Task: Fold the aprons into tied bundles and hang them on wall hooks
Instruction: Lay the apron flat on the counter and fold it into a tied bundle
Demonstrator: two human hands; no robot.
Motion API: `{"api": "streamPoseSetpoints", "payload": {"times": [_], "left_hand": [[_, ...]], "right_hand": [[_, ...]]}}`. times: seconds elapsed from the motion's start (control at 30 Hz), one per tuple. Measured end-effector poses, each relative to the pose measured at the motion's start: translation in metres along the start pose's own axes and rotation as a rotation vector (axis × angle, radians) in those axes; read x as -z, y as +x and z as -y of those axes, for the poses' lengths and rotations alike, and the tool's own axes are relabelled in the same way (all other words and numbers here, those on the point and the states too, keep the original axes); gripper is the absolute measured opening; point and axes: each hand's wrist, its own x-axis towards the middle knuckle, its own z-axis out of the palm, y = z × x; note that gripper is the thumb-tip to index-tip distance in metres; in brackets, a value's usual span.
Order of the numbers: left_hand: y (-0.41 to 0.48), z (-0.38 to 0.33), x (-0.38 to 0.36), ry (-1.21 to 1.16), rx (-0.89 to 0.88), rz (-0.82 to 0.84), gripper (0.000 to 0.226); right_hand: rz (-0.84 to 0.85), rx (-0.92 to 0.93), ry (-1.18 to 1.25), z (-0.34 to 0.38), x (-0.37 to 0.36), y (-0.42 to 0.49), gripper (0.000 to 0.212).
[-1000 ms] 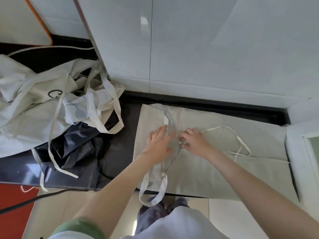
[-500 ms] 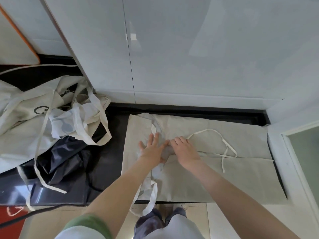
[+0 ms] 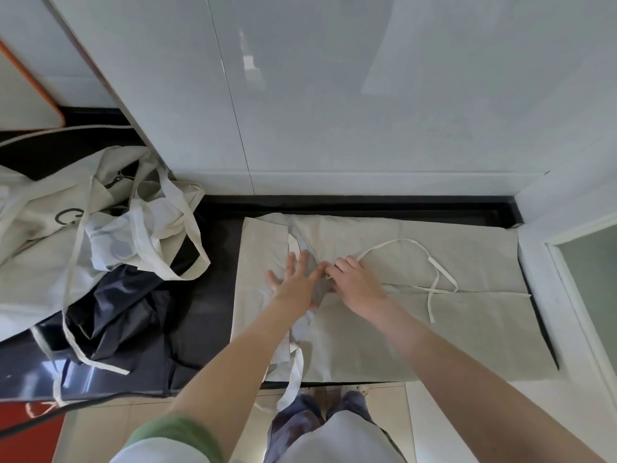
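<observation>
Beige cloth, the apron, lies spread flat on the right half of the dark bench. Its far edge runs close to the bench's back edge and its near edge reaches the front edge.

Left grip: fingers straight and spread, palm down, pressing on the apron's left part. It holds nothing.

Right grip: just beside the left grip, with the fingertips almost touching. Its fingers are curled down onto the cloth and close on the near end of the white tie strap. From there the strap loops toward the back edge, bends right and crosses itself on the apron's right part.

A grey neck band curves from the apron's back-left corner down between the two grips. A second strap loop hangs over the bench's front edge, below the left forearm.

The left end of the bench carries a loose pile of pale aprons with tangled straps. Dark navy fabric lies crumpled against that pile toward the front edge.

A glossy white wall panel stands behind the back edge.
</observation>
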Motion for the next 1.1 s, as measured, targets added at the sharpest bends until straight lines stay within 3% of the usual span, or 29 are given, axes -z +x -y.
{"api": "streamPoseSetpoints", "payload": {"times": [0.13, 0.23, 0.43, 0.6, 0.77, 0.93, 1.1], "left_hand": [[0.0, 0.001, 0.001, -0.002, 0.002, 0.005, 0.094], [0.0, 0.0, 0.002, -0.015, 0.011, 0.019, 0.092], [0.001, -0.002, 0.005, -0.044, 0.022, 0.024, 0.087], [0.002, -0.003, 0.003, -0.016, 0.03, 0.022, 0.092], [0.002, -0.002, 0.001, -0.015, 0.03, 0.035, 0.094], [0.003, -0.001, -0.003, -0.024, 0.028, 0.036, 0.091], [0.005, -0.002, -0.005, -0.011, 0.025, 0.046, 0.09]], "right_hand": [[-0.028, -0.024, 0.009, 0.0, -0.004, 0.003, 0.028], [-0.004, -0.046, 0.149, 0.001, -0.003, 0.006, 0.018], [0.145, -0.073, 0.277, -0.002, 0.016, 0.008, 0.036], [0.092, -0.062, 0.251, -0.015, 0.02, 0.003, 0.013], [0.075, 0.017, 0.181, -0.01, 0.005, 0.0, 0.016], [-0.125, -0.227, 0.539, -0.01, 0.0, -0.004, 0.011], [-0.231, -0.473, 1.338, -0.005, 0.034, -0.012, 0.014]]}}
